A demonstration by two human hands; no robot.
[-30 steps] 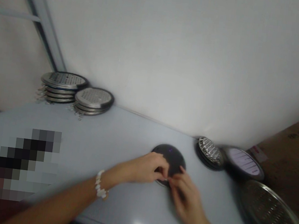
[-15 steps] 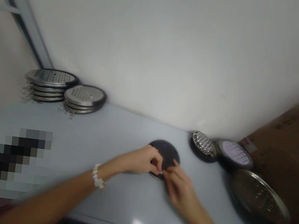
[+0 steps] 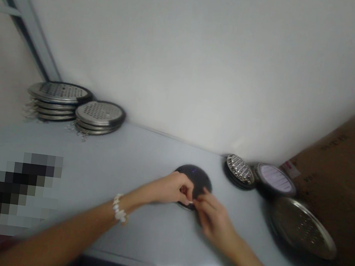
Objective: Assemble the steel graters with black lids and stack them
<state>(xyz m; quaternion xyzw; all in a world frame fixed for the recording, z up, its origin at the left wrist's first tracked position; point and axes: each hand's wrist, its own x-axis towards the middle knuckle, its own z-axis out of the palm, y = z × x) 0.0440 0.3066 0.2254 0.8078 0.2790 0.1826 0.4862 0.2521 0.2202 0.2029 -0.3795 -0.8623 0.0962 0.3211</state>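
Note:
A dark round disc (image 3: 202, 181) lies flat on the grey table, partly covered by both hands. My left hand (image 3: 175, 188), with a white bracelet at its wrist, is closed in a pinch over the disc's near-left part. My right hand (image 3: 214, 213) meets it from the right, thumb and fingertips pinched together at the disc's near edge. Between the fingertips of both hands shows a small shiny metal piece (image 3: 191, 202), too small to make out in detail.
Two stacks of perforated metal discs, a taller one (image 3: 62, 93) and a lower one (image 3: 100, 115), stand at the back left. To the right are a small grater disc (image 3: 240, 169), a disc with a pale label (image 3: 275, 179), a large metal disc (image 3: 304, 228) and cardboard (image 3: 347, 171).
The view has shifted slightly, so the things at the right appear further left. Both hands remain pinched together over the disc, with the small metal piece a little more visible.

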